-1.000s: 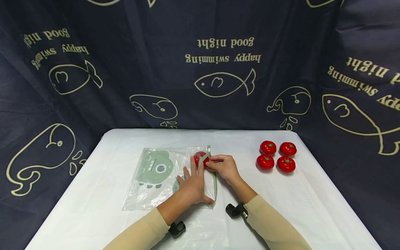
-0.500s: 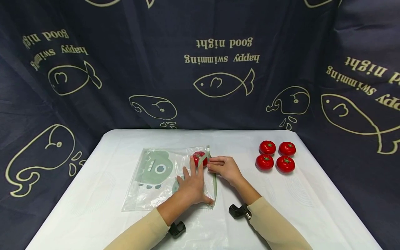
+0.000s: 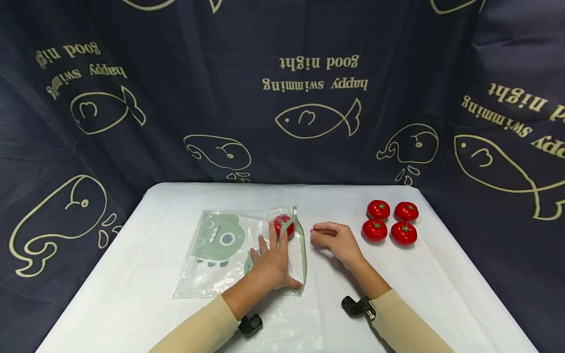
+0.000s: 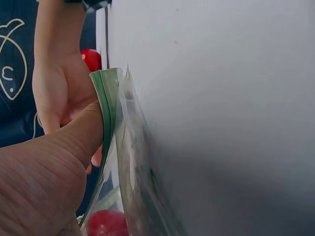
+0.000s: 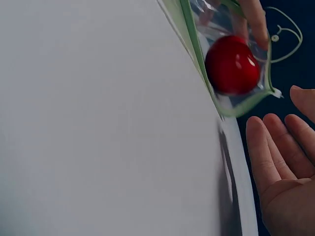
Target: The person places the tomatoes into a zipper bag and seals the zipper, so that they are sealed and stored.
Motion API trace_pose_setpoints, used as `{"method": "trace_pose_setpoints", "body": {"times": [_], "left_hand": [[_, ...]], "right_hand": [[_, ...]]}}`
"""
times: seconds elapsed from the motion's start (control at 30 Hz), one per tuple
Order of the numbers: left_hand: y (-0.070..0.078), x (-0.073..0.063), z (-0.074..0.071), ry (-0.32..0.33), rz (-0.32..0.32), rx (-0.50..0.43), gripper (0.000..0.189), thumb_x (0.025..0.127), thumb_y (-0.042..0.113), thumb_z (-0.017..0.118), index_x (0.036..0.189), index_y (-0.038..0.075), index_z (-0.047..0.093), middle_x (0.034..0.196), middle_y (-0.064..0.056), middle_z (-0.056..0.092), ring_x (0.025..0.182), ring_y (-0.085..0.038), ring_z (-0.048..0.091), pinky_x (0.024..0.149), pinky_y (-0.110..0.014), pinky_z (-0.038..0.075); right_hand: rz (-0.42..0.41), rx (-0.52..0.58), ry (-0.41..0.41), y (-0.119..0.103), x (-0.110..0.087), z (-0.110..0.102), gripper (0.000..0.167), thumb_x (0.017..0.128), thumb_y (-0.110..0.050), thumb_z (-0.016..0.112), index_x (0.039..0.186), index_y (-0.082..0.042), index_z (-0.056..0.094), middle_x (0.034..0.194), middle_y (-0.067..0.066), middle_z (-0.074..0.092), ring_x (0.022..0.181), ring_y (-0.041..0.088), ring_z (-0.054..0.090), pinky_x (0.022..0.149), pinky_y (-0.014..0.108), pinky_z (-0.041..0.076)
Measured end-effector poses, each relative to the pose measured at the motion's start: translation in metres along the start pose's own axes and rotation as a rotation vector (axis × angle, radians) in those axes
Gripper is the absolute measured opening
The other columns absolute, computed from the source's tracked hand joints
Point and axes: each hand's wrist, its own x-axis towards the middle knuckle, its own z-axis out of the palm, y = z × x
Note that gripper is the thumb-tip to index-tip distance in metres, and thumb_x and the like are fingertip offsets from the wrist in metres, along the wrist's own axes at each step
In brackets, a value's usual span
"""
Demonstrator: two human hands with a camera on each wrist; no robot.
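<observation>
While the left hand lies spread on a clear plastic bag, its fingers wide apart and pointing toward the far side, the right hand hovers to the right of the bag's mouth, apart from it. The left thumb rests against the green strip at the near end of that mouth, which gapes toward the right. The right hand holds nothing; its fingers are loosely bent, with a gap between them and the thumb.

One red tomato sits inside the bag, at the far end of the mouth, just beside the left index finger; whether the finger presses it through the plastic, I cannot tell. A green one-eyed monster is printed on the left part of the bag.

Four more tomatoes stand in two rows at the far right of the white table. Behind it hangs a dark blue curtain with fish and whale outlines.
</observation>
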Motion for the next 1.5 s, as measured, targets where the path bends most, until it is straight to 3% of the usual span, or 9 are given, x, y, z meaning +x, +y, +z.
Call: {"method": "trace_pose_setpoints", "body": {"times": [0.4, 0.63, 0.93, 1.07, 1.3, 1.5], "left_hand": [[-0.001, 0.000, 0.001, 0.009, 0.000, 0.013, 0.149, 0.047, 0.061, 0.099, 0.162, 0.012, 0.018, 0.172, -0.021, -0.003, 0.150, -0.058, 0.021, 0.111, -0.076, 0.030], [0.000, 0.000, 0.000, 0.009, -0.006, 0.008, 0.149, 0.047, 0.061, 0.099, 0.162, 0.012, 0.018, 0.172, -0.021, -0.004, 0.151, -0.057, 0.021, 0.111, -0.076, 0.029], [0.000, -0.001, 0.000, 0.006, -0.008, 0.001, 0.148, 0.047, 0.061, 0.099, 0.162, 0.012, 0.019, 0.172, -0.022, -0.001, 0.151, -0.058, 0.021, 0.111, -0.076, 0.030], [0.000, -0.001, 0.000, 0.009, -0.006, 0.002, 0.148, 0.047, 0.061, 0.099, 0.162, 0.012, 0.019, 0.172, -0.022, -0.001, 0.150, -0.058, 0.021, 0.110, -0.076, 0.031], [0.001, -0.001, 0.001, 0.007, -0.002, 0.000, 0.148, 0.048, 0.060, 0.099, 0.162, 0.011, 0.019, 0.172, -0.023, -0.001, 0.150, -0.059, 0.021, 0.110, -0.077, 0.031], [0.000, -0.002, 0.001, 0.006, -0.004, -0.003, 0.149, 0.047, 0.061, 0.099, 0.162, 0.011, 0.019, 0.172, -0.023, 0.000, 0.150, -0.058, 0.021, 0.110, -0.077, 0.030]], "right_hand": [[-0.068, -0.050, 0.082, 0.003, -0.031, -0.048, 0.044, 0.093, -0.013, 0.076, 0.126, 0.014, 0.063, 0.115, 0.026, 0.074, 0.097, 0.033, 0.077, 0.082, 0.027, 0.061], [-0.119, -0.085, 0.146, 0.004, -0.045, -0.071, 0.042, 0.092, -0.012, 0.077, 0.123, 0.013, 0.065, 0.102, 0.001, 0.080, 0.093, 0.026, 0.078, 0.081, 0.026, 0.061], [-0.213, -0.054, 0.196, 0.005, -0.055, -0.091, 0.037, 0.092, -0.002, 0.074, 0.120, 0.018, 0.062, 0.097, -0.007, 0.079, 0.088, 0.016, 0.078, 0.079, 0.024, 0.060], [-0.240, -0.048, 0.261, 0.004, -0.059, -0.099, 0.035, 0.091, 0.001, 0.075, 0.118, 0.019, 0.064, 0.097, -0.008, 0.079, 0.086, 0.010, 0.077, 0.077, 0.022, 0.060], [-0.238, -0.160, 0.442, -0.001, -0.067, -0.113, 0.029, 0.088, -0.002, 0.078, 0.112, 0.013, 0.071, 0.091, -0.017, 0.076, 0.081, -0.002, 0.073, 0.075, 0.013, 0.057], [-0.219, -0.166, 0.539, 0.001, -0.072, -0.126, 0.027, 0.087, 0.000, 0.079, 0.110, 0.012, 0.072, 0.089, -0.016, 0.075, 0.080, -0.001, 0.071, 0.075, 0.011, 0.056]]}}
